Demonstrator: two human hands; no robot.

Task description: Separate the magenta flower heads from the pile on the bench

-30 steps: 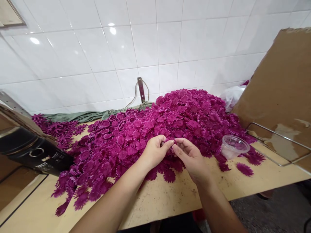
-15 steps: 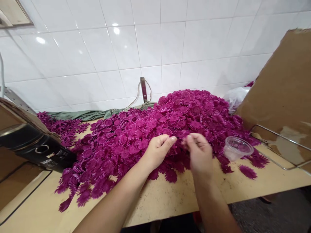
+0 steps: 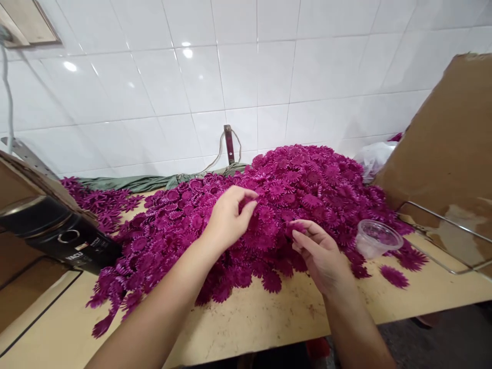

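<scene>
A large heap of magenta flower heads (image 3: 307,177) with fringed petals covers the middle of the table. Over its front left part is my left hand (image 3: 230,218), thumb and forefinger curled to a pinch at the flowers. Whatever lies between those fingertips blends into the heap. My right hand (image 3: 321,251) is at the heap's front right, pinching a magenta flower head (image 3: 295,225) between thumb and fingers; the fingers partly cover it. Right of this hand stands a clear plastic cup (image 3: 378,238), and a loose flower head (image 3: 394,277) lies in front of the cup.
A black bottle (image 3: 61,230) leans at the left beside a cardboard piece. Cardboard (image 3: 438,143) and a metal wire frame (image 3: 442,218) border the right. Green cloth (image 3: 134,183) runs along the tiled wall (image 3: 269,66). The wooden table's (image 3: 246,328) front edge is near me.
My left hand has moved up and left, away from my right hand, onto the heap. My right hand has shifted slightly down, still holding a flower head. The view has tilted a little.
</scene>
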